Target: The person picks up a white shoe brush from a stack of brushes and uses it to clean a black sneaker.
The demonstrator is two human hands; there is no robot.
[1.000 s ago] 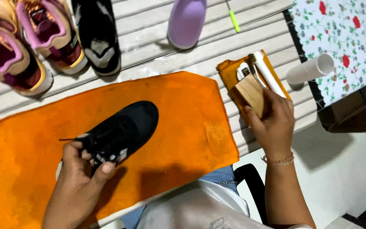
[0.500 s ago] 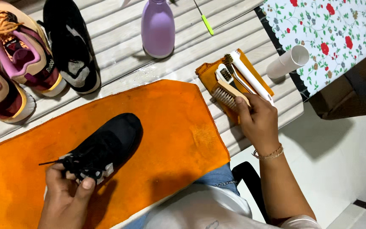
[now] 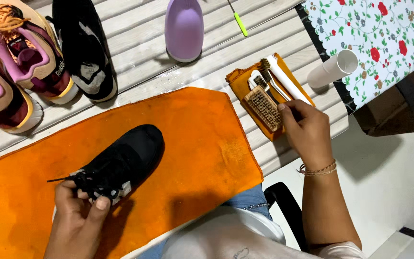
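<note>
Fingers first: the left hand (image 3: pixel 80 218) at the lower left of the frame has its fingers (image 3: pixel 102 203) curled shut around the heel end of a black sneaker (image 3: pixel 120 163), thumb pressed against the side, pinning the shoe so it doesn't slide. The sneaker lies on a big orange towel (image 3: pixel 202 158) spread across the lower middle of the frame, toe pointing up and right, a lace end sticking out to the left; the towel looks like it's there to catch mess and keep the shoe off the table. Over on the right, the right hand (image 3: pixel 307 132) has its fingertips (image 3: pixel 283 108) closed on the end of a wooden brush (image 3: pixel 263 108), bristles up, which rests on a small folded orange cloth (image 3: pixel 238 81) with a couple of slimmer white-handled brushes (image 3: pixel 283 79) right beside it, all kept together within easy reach. Past that, the slatted white table (image 3: pixel 135 38) carries a lavender bottle (image 3: pixel 184 29) at top centre and a thin green-handled tool (image 3: pixel 239 21) just right of it. Upper left there's another black shoe (image 3: pixel 85 52) plus a tan-and-pink pair (image 3: pixel 22 57) lined up, seemingly parked out of the way. Upper right, a white cup (image 3: pixel 332 68) lies tipped on its side at the edge of a floral tablecloth (image 3: pixel 389 43).
</note>
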